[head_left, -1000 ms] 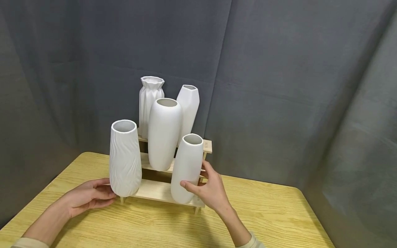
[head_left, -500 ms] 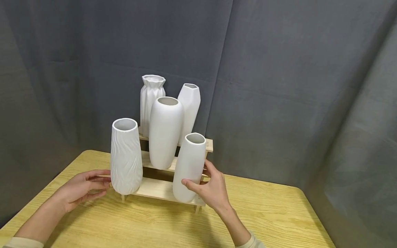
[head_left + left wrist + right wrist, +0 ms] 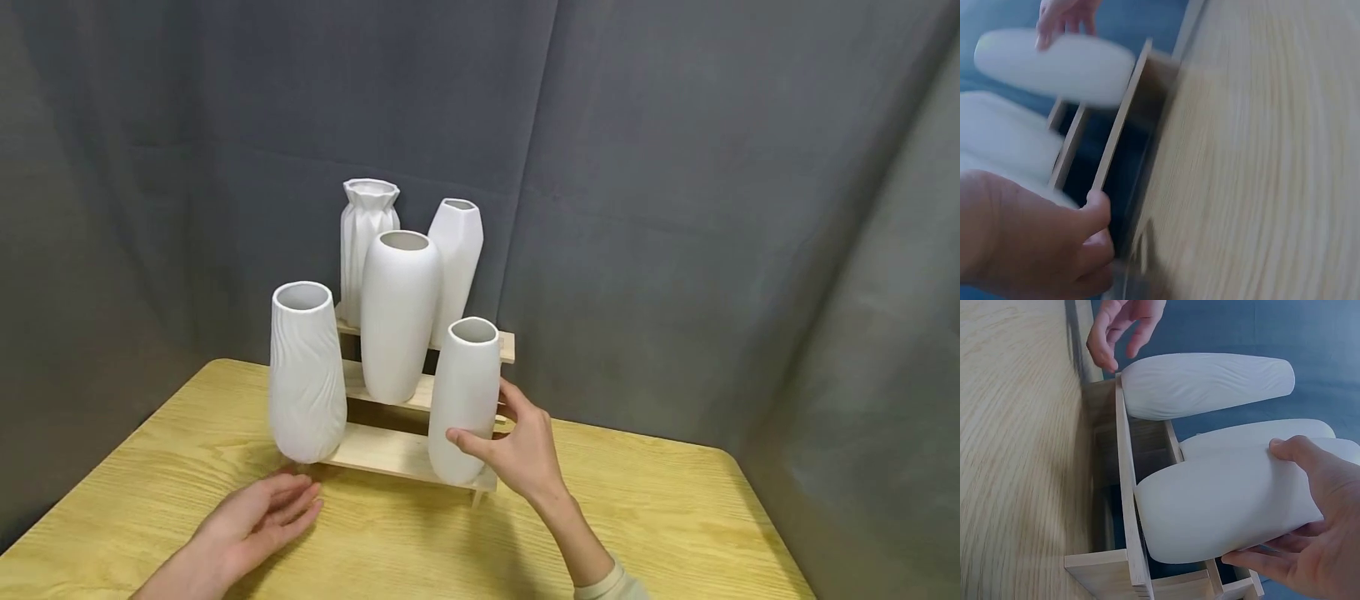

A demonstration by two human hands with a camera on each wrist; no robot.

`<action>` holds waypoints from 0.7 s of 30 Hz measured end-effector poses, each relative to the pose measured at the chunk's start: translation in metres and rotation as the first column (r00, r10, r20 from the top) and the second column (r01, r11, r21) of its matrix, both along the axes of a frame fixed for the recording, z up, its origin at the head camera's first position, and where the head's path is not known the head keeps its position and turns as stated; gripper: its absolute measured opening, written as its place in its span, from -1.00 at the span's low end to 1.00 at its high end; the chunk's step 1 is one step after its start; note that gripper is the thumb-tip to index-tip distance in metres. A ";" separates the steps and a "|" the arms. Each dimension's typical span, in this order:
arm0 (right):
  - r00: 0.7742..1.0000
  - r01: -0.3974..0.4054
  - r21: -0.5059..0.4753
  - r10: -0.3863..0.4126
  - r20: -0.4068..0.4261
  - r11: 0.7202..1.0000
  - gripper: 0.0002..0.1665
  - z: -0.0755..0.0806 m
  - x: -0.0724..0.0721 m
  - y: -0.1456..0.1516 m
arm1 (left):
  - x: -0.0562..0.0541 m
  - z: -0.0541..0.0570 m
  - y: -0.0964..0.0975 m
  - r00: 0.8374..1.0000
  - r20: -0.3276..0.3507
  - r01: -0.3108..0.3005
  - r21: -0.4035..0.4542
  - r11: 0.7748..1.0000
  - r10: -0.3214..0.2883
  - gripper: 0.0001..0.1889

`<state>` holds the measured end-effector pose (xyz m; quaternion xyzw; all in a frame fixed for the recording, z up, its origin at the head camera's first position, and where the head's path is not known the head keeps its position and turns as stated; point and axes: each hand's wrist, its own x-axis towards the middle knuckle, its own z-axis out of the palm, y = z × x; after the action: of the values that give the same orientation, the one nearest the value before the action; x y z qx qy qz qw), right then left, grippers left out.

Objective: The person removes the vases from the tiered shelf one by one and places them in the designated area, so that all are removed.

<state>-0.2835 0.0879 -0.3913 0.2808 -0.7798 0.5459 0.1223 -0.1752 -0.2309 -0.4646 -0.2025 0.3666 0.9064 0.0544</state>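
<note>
A smooth white vase (image 3: 467, 379) stands at the right end of the lowest shelf of a wooden tiered stand (image 3: 386, 452). My right hand (image 3: 521, 450) grips it low, thumb in front and fingers round the far side; the right wrist view shows the same hold. At the shelf's left end is a white vase with wavy ridges (image 3: 306, 383). My left hand (image 3: 251, 525) is just below and in front of that vase, its fingers loosely bent and nothing held. Motion blurs the left wrist view.
A tall rounded vase (image 3: 401, 321) occupies the middle shelf. Behind it, a pleated vase (image 3: 367, 229) and a faceted vase (image 3: 457, 242) share the top shelf. The stand rests on a wood-grain table (image 3: 637, 517), with grey curtains (image 3: 675, 208) around the back and sides.
My left hand has left the wavy vase's side and moved right and toward me, below its base. The smooth vase has shifted slightly right, still in my right hand.
</note>
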 end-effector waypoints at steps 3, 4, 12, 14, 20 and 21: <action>1.000 0.019 0.007 -0.019 -0.019 1.000 -0.10 0.004 -0.002 0.005 | -0.006 0.000 0.022 0.999 -0.035 -0.017 0.011 1.000 0.017 -0.61; 0.999 0.024 0.010 -0.023 -0.023 1.000 -0.09 0.005 -0.002 0.007 | -0.008 -0.001 0.027 0.999 -0.044 -0.025 -0.003 1.000 0.025 -0.63; 0.995 0.061 0.005 -0.061 -0.073 0.998 -0.10 0.017 -0.004 0.023 | -0.014 -0.005 0.051 0.995 -0.058 -0.086 -0.002 0.996 0.086 -0.72; 0.994 0.073 -0.004 -0.073 -0.086 0.997 -0.11 0.019 -0.004 0.027 | -0.014 -0.005 0.054 0.994 -0.060 -0.090 -0.003 0.996 0.090 -0.70; 0.990 0.096 -0.025 -0.098 -0.101 0.995 -0.14 0.025 -0.006 0.034 | -0.011 -0.002 0.061 0.992 -0.065 -0.109 -0.010 0.994 0.109 -0.72; 0.989 0.099 -0.026 -0.101 -0.104 0.995 -0.14 0.027 -0.006 0.035 | -0.010 -0.002 0.062 0.991 -0.064 -0.116 -0.008 0.993 0.115 -0.73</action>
<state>-0.2892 0.1224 -0.3648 0.2683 -0.7797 0.5317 0.1931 -0.1855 -0.1691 -0.4663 -0.1950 0.3611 0.9119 -0.0111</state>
